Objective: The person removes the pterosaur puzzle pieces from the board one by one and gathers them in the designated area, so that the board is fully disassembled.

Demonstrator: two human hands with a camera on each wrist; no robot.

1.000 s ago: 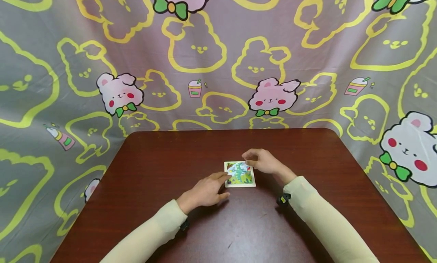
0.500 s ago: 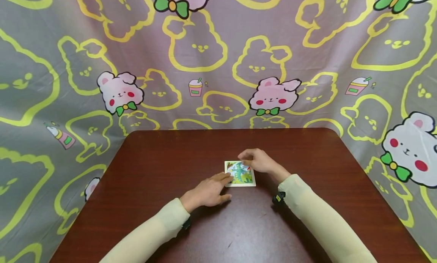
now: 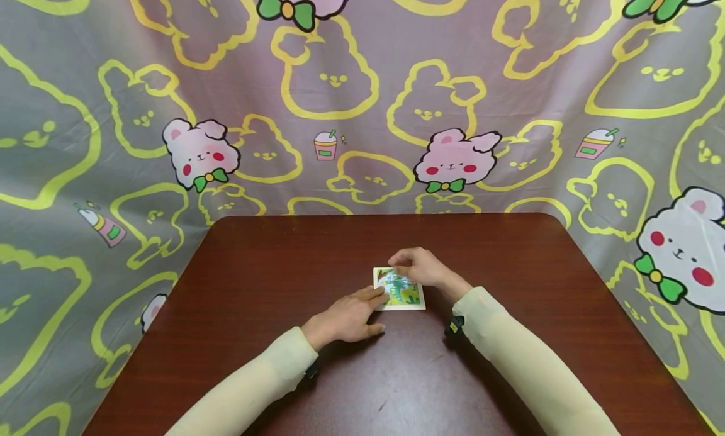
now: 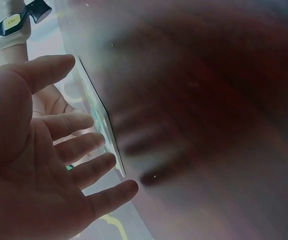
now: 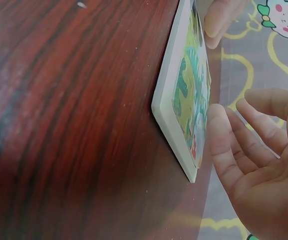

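A small square picture board (image 3: pixel 404 296) with a cream frame and a green dinosaur scene lies flat on the table. My left hand (image 3: pixel 347 314) rests at its left side, straight fingertips over the frame and picture. Over the far right corner hovers my right hand (image 3: pixel 421 267), bent fingers close above the picture. In the right wrist view the cream frame (image 5: pixel 164 107) is seen from its side, and the thumb and fingertips of the right hand (image 5: pixel 263 160) stand apart with nothing between them. The left wrist view has the left hand (image 4: pixel 44 155) palm-on, fingers spread toward the board's thin edge (image 4: pixel 109 122).
The dark reddish-brown wooden table (image 3: pixel 272 253) has rounded far corners. A grey curtain (image 3: pixel 362 96) printed with yellow outlines and white bunnies hangs behind it and along both sides. A black band (image 3: pixel 455 327) sits at the right wrist.
My right hand has slid leftward over the picture's far edge, covering more of it. The left hand has shifted slightly right onto the board. The board stays almost where it was.
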